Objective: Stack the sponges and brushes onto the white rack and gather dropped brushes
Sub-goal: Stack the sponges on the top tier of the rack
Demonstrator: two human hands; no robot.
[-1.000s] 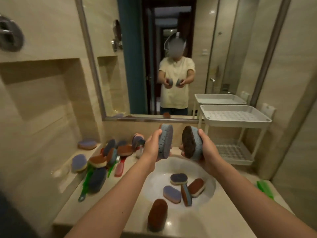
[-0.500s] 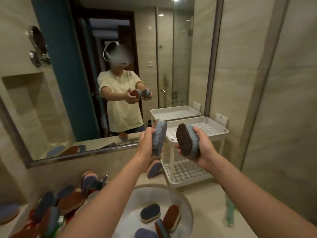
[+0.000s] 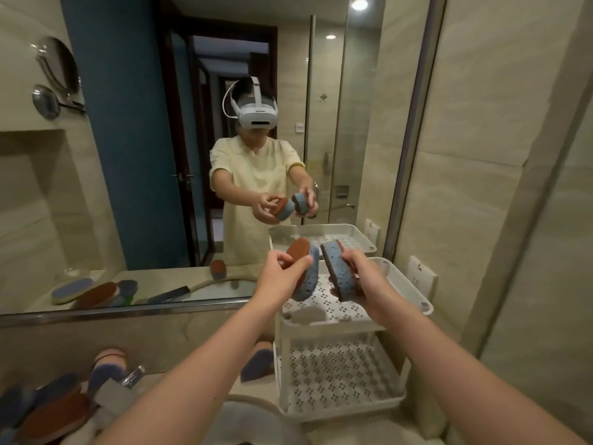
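Observation:
My left hand (image 3: 282,271) grips a blue sponge with a brown scouring face (image 3: 306,271), held over the left part of the white rack's top tray (image 3: 401,284). My right hand (image 3: 365,277) grips a second blue and brown sponge (image 3: 338,271) just to its right, also above the top tray. The two sponges stand on edge, close together and apart. The rack has a perforated lower shelf (image 3: 337,377) with nothing on it.
A pile of blue and brown sponges and brushes (image 3: 54,406) lies on the counter at the lower left. One blue sponge (image 3: 256,364) leans by the rack's left leg. The sink rim (image 3: 253,403) shows below. The mirror (image 3: 160,155) stands behind, the tiled wall at the right.
The view has swung right and closer to the rack. Both hands have carried their sponges forward until they hang over the top tray.

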